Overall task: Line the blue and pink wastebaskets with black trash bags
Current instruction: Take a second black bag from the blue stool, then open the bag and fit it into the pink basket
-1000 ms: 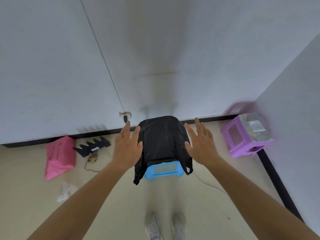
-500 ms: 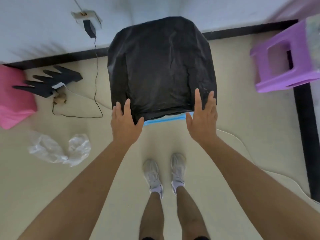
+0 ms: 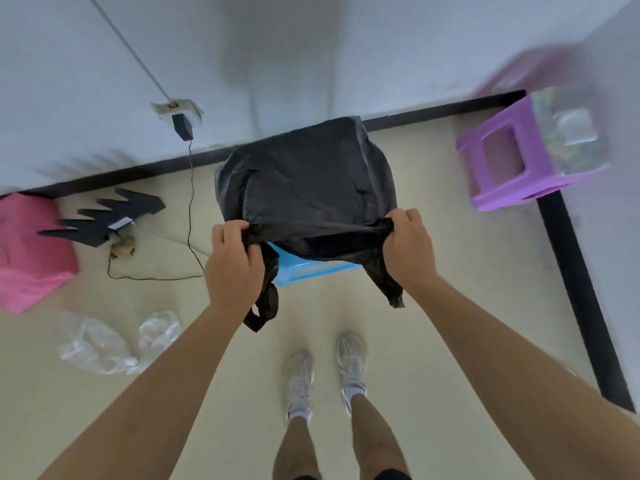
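A black trash bag (image 3: 304, 188) covers the top of the blue wastebasket (image 3: 308, 268), which stands on the floor near the wall; only its lower front wall shows. My left hand (image 3: 235, 261) is shut on the bag's near left edge, with a handle loop hanging below it. My right hand (image 3: 408, 247) is shut on the near right edge, another flap dangling beside it. The pink wastebasket (image 3: 31, 251) lies at the far left against the wall.
A purple stool (image 3: 519, 164) sits in the right corner. Black bag pieces (image 3: 107, 216), a thin cable (image 3: 189, 209) from a wall plug (image 3: 183, 126) and clear plastic wrap (image 3: 114, 341) lie on the floor at the left. My shoes (image 3: 325, 372) are below the basket.
My hands went from lying flat and open on the bag's near edge to gripping that edge and gathering it. The view has tilted up slightly.
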